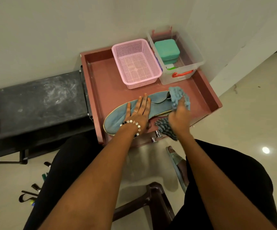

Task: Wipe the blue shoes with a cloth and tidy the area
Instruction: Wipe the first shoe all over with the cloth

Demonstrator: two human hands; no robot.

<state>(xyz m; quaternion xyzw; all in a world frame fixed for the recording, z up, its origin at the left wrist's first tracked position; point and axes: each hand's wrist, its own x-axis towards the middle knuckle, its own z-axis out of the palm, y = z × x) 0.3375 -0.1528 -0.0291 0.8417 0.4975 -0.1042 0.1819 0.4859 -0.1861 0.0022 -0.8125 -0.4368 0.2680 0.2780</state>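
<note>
So my left hand (138, 112) has its fingers (144, 101) laid out straight and flat on top of the blue shoe (157, 104), just pressing it down, while the right hand (178, 116) has its fingers curled round the cloth (178, 95), bunched up against the heel end of the shoe. The shoe lies on its side across the reddish tray-top counter (101, 77), just in front of the pink basket (136, 62). Biggest worry from here, I reckon: a flat palm isn't a real hold, so a hard rub at the heel could make the shoe pivot or skid toward the front lip of the counter, on the near side of the shoe. The loose tail of the cloth hangs over that lip too and might snag on the metal knobs (156, 136) below. The shoe upper looks like soft knit mesh with a pale rubbery sole edge, so it'll flex under pressure. The cloth is nubby, striped, floppy. The basket is rigid perforated plastic, and right of it sits a clear plastic tub (192, 52) with a smooth teal case (166, 49) inside. Only one shoe in view, can't tell where the other is.
</note>
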